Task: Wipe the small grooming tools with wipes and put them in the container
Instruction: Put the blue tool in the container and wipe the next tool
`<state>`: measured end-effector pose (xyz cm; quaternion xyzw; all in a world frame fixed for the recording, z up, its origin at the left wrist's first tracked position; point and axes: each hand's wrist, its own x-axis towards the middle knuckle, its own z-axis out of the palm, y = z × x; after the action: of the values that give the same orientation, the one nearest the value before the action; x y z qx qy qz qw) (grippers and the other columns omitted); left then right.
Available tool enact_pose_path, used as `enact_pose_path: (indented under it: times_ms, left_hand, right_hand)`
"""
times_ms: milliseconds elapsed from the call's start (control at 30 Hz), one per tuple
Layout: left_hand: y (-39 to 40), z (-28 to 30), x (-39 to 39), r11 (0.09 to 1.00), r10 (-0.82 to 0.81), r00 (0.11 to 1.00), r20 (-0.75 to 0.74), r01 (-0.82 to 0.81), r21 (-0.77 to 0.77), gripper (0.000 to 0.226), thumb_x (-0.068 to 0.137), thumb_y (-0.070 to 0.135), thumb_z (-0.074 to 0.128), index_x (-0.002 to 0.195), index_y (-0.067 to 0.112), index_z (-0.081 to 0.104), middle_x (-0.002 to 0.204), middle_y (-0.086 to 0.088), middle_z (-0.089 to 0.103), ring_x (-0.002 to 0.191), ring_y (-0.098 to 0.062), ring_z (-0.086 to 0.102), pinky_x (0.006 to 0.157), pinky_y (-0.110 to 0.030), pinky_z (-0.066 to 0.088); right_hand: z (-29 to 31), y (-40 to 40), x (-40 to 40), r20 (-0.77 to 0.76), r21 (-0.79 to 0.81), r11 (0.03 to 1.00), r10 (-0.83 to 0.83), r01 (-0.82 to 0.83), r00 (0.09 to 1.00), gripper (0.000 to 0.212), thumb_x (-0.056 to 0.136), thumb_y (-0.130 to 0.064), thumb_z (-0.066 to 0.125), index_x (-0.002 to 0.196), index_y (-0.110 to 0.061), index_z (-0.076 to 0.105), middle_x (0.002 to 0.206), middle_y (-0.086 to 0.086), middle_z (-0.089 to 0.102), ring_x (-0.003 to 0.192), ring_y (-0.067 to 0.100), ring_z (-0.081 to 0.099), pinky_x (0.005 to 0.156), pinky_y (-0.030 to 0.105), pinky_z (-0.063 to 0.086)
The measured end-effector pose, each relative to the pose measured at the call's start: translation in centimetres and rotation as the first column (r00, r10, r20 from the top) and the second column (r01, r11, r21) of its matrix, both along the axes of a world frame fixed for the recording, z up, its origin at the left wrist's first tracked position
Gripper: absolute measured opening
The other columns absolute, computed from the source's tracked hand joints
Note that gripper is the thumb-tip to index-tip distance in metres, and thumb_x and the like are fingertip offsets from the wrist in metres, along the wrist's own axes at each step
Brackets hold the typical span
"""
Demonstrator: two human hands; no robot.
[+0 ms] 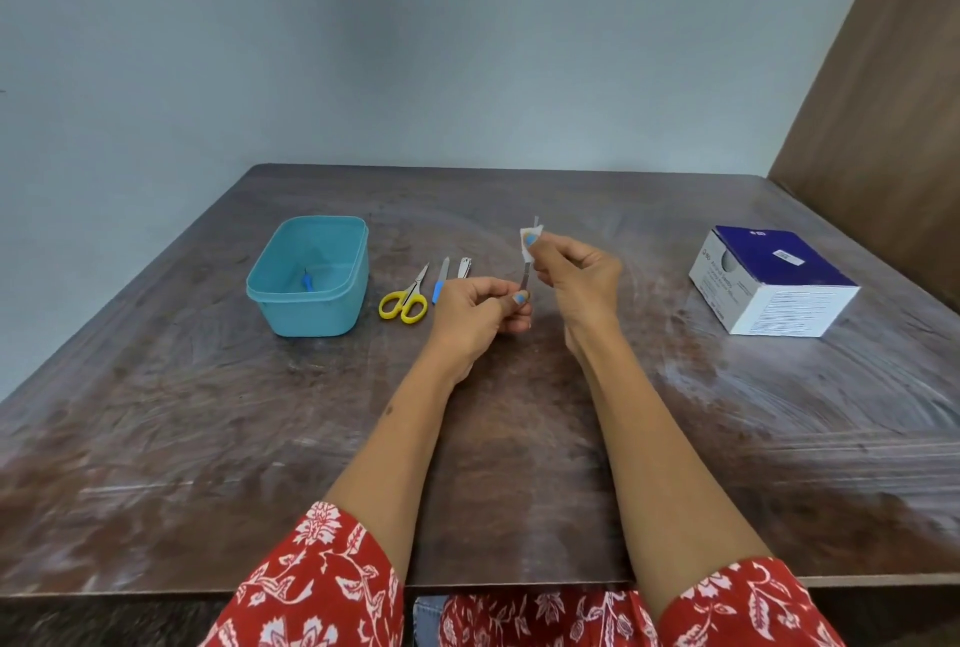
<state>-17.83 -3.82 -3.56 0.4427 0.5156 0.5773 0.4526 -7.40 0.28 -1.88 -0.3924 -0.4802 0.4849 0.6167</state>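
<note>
1. I see a thin metal tool (525, 277) held above the table (519, 438), well to the right of the teal container (310, 277); I cannot tell which kind of tool it is.
2. My left hand (480, 311) pinches the tool's lower end between thumb and fingers, the other fingers curled in.
3. My right hand (576, 277) pinches a small white wipe (530, 241) folded round the tool's upper part, fingers curled on it; a sliver of metal shows above the wipe.
4. Just right of the container lie three tools in a row on the table: yellow-handled scissors (404, 300) closest to it, then a nail file with a blue handle (440, 280), then a metal nail clipper (464, 268). My left hand partly hides the file's near end.
5. Inside the container a small blue-handled tool (308, 280) lies on the bottom.
6. Far right of the container, beyond both hands, a blue-and-white box (774, 282) sits on the table.
7. Red floral sleeves (322, 589) show at the near edge.
</note>
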Motion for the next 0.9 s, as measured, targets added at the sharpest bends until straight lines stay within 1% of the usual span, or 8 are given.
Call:
enact_pose_path:
  times_ms: [100,200,333,467,600,767,900]
  left_hand:
    - [0.05,0.05,-0.09,1.0,0.019,0.999,0.04,-0.019,0.002,0.01,0.086,-0.005,0.057,0.091,-0.01,0.064,0.065,-0.01,0.063,0.049,-0.007,0.062,0.056,-0.018,0.056]
    - [-0.04,0.02,0.04,1.0,0.008,1.0,0.017,-0.008,-0.002,0.01,0.085,-0.006,0.057,0.091,-0.011,0.064,0.061,-0.006,0.063,0.048,-0.007,0.061,0.055,-0.019,0.056]
    - [-0.11,0.08,0.02,1.0,-0.009,1.0,-0.013,0.009,-0.004,0.008,0.085,-0.006,0.057,0.088,-0.008,0.065,0.064,-0.009,0.062,0.048,-0.006,0.061,0.055,-0.018,0.056]
    - [-0.11,0.06,-0.01,1.0,-0.014,1.0,-0.025,0.013,-0.008,0.008,0.085,-0.006,0.058,0.085,-0.005,0.066,0.064,-0.008,0.063,0.049,-0.007,0.062,0.055,-0.018,0.055]
    - [-0.09,0.11,-0.04,1.0,-0.004,1.0,-0.017,0.004,-0.008,0.01,0.085,-0.007,0.057,0.09,-0.01,0.065,0.063,-0.008,0.063,0.049,-0.006,0.062,0.055,-0.018,0.056]
    - [-0.11,0.01,0.11,1.0,-0.014,0.998,-0.059,0.013,-0.01,0.006,0.084,-0.005,0.06,0.087,-0.007,0.064,0.063,-0.009,0.062,0.047,-0.008,0.061,0.055,-0.019,0.056]
    - [-0.16,-0.01,0.02,1.0,-0.011,0.997,-0.081,0.01,-0.015,0.008,0.085,-0.005,0.059,0.09,-0.007,0.065,0.064,-0.008,0.063,0.049,-0.008,0.062,0.058,-0.02,0.057]
  right_hand:
    - [-0.24,-0.24,-0.2,0.062,-0.041,0.998,0.045,-0.043,0.997,0.006,0.077,-0.012,0.075,0.076,-0.017,0.072,0.06,-0.012,0.069,0.057,-0.004,0.06,0.059,0.012,0.048]
    - [0.21,-0.11,-0.06,-0.007,0.008,1.0,-0.003,0.003,1.0,0.007,0.077,-0.011,0.074,0.076,-0.017,0.072,0.061,-0.013,0.07,0.061,-0.004,0.062,0.062,0.01,0.049]
    - [0.6,-0.1,-0.04,-0.067,0.044,0.998,-0.031,0.034,0.997,0.007,0.078,-0.008,0.073,0.078,-0.015,0.072,0.062,-0.013,0.07,0.063,-0.004,0.064,0.063,0.01,0.049]
    - [0.41,-0.14,-0.17,-0.06,0.03,0.999,-0.035,0.037,0.998,0.008,0.078,-0.008,0.074,0.076,-0.016,0.072,0.062,-0.013,0.07,0.063,-0.004,0.064,0.064,0.011,0.051]
    - [-0.02,-0.24,-0.08,-0.002,-0.007,1.0,0.0,0.0,1.0,0.007,0.076,-0.01,0.075,0.074,-0.016,0.072,0.06,-0.012,0.07,0.06,-0.003,0.063,0.061,0.011,0.05]
    - [0.56,0.14,0.11,-0.118,0.014,0.999,-0.044,0.046,0.992,0.005,0.079,-0.009,0.073,0.076,-0.014,0.073,0.062,-0.01,0.07,0.06,-0.003,0.061,0.063,0.013,0.049]
    - [0.38,0.17,0.18,-0.114,-0.003,1.0,-0.02,0.019,0.993,0.004,0.079,-0.01,0.073,0.08,-0.013,0.073,0.063,-0.011,0.071,0.061,-0.003,0.062,0.064,0.012,0.051]
